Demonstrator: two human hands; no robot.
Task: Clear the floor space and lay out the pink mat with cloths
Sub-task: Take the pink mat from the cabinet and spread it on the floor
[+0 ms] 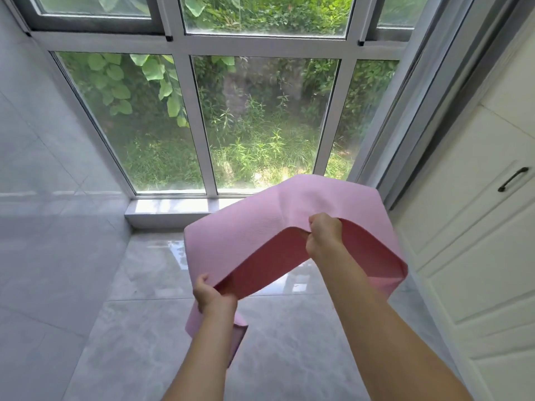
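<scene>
A pink mat (254, 227) hangs in the air above the grey tiled floor (139, 328), arched over with its darker underside showing. My left hand (210, 293) grips the mat's near edge at the lower left. My right hand (324, 231) grips the same edge higher up and to the right. One end of the mat droops down past my left forearm. No cloths are in view.
A large window (199, 120) with a low sill (170, 211) fills the far wall. A tiled wall (52, 212) closes the left side. White cabinet doors with a black handle (512, 179) stand on the right.
</scene>
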